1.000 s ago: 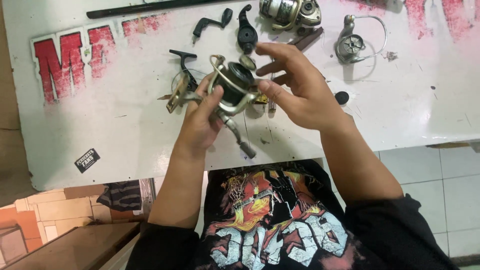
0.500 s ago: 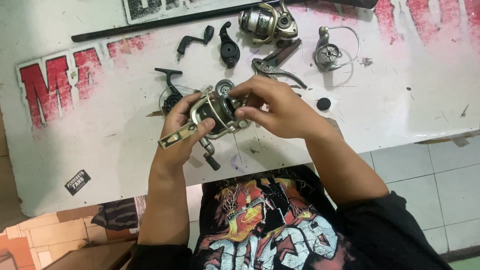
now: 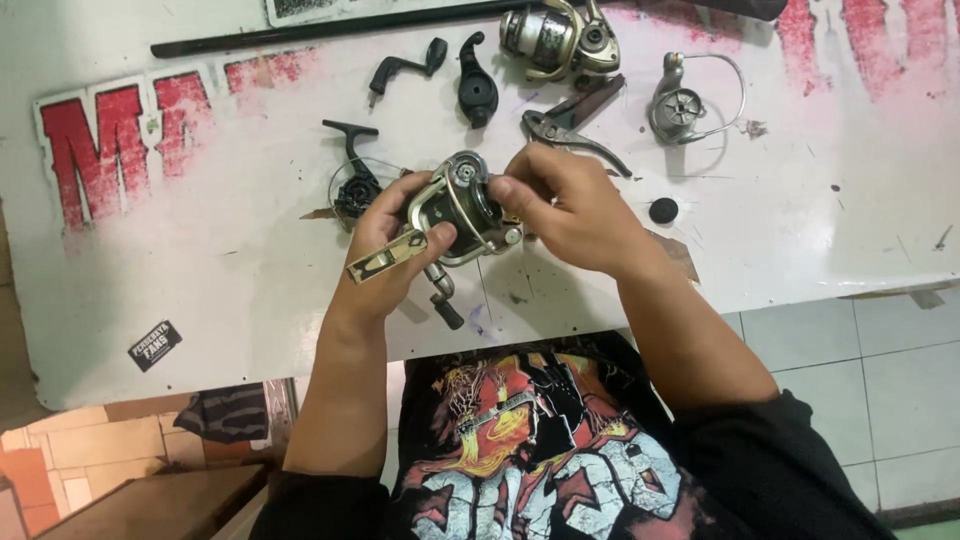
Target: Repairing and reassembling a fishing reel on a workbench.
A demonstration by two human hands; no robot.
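A gold and dark spinning fishing reel (image 3: 455, 215) is held just above the white table (image 3: 200, 280). My left hand (image 3: 385, 250) grips its body and foot from the left, thumb across the side. My right hand (image 3: 565, 205) pinches the reel's top right with fingertips. The reel's handle knob hangs down below my left hand.
Spread on the table are a black reel part (image 3: 352, 185), two black handle pieces (image 3: 478, 85), a silver and gold reel (image 3: 555, 38), pliers (image 3: 570, 125), a grey rotor with bail wire (image 3: 685, 100), a small black cap (image 3: 663, 210) and a long black rod (image 3: 330, 25).
The reel has been turned in my hands, and my right hand's fingers have moved onto its top. The view has shifted slightly.
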